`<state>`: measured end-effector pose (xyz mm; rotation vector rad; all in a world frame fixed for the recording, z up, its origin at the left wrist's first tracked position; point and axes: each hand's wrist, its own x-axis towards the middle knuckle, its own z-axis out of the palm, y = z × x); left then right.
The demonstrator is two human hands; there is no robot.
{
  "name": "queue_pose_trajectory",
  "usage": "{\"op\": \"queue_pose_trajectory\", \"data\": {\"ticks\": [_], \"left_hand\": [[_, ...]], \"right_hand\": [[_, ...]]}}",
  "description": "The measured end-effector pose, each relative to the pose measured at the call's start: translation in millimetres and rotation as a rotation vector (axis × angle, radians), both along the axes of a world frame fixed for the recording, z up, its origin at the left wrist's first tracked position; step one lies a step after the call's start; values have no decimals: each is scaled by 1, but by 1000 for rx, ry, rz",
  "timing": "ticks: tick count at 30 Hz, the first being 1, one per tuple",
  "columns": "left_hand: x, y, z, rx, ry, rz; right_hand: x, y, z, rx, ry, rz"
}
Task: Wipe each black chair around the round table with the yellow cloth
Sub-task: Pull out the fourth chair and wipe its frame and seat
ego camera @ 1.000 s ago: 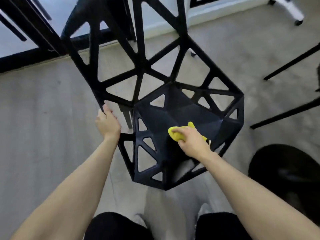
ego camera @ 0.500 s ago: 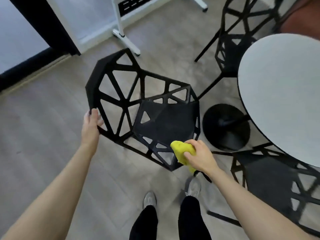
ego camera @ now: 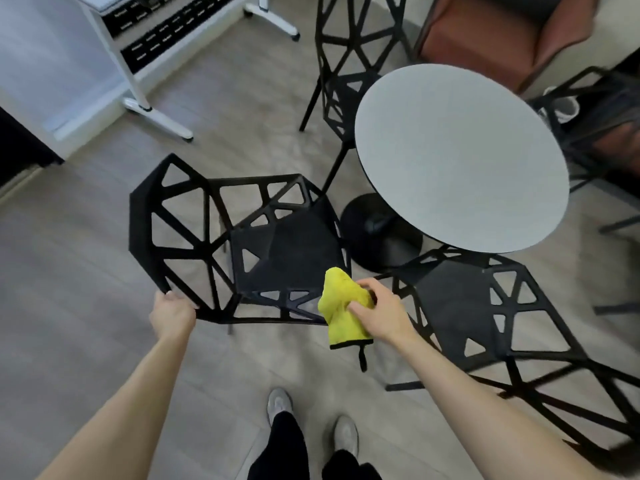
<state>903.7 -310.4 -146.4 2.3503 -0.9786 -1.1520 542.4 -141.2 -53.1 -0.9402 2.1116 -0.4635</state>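
A black lattice chair [ego camera: 284, 247] stands in front of me, left of the round grey table [ego camera: 460, 161]. My left hand [ego camera: 171, 315] grips the lower corner of its backrest frame. My right hand [ego camera: 381, 311] holds the bunched yellow cloth [ego camera: 341, 306] at the seat's front right corner, and part of the cloth hangs down below the hand. A second black chair [ego camera: 485, 306] stands to the right, tucked partly under the table. A third black chair [ego camera: 346, 64] stands behind the table on the far side.
The table's black round base [ego camera: 381, 237] sits on the wood floor between the chairs. A white rolling stand [ego camera: 145, 64] is at the upper left, a brown armchair [ego camera: 485, 32] at the upper right. Another dark chair frame [ego camera: 595, 109] stands at the right edge. My feet [ego camera: 311, 420] are below.
The view has pulled back and up from the chair. My right hand slid the cloth off the seat centre to the front corner. The left hand keeps its grip on the backrest.
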Motion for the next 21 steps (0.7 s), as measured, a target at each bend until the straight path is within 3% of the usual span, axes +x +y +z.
{"op": "queue_pose_trajectory", "data": {"ticks": [4, 7, 9, 10, 11, 13, 15, 18, 21], "left_hand": [[-27, -52, 8, 98, 151, 55], [-69, -49, 16, 247, -1, -10], [-120, -10, 43, 0, -151, -301], [-149, 9, 56, -150, -127, -573], [-180, 20, 72, -236, -4, -840], [-244, 27, 101, -145, 365, -1174], [-303, 20, 132, -63, 528, -1258], [-377, 7, 169, -183, 327, -1322], [-427, -4, 195, -257, 245, -1425]], "right_hand": [[-32, 16, 14, -84, -84, -175], [-58, 21, 27, -124, -210, -277], [-75, 21, 37, -170, -269, -279], [-85, 21, 40, -196, -304, -273], [-95, 21, 44, -224, -342, -255], [-118, 19, 53, -284, -423, -206], [-145, 16, 64, -341, -469, -171], [-193, 13, 84, -313, -485, -16], [-242, 9, 87, -254, -352, 139]]}}
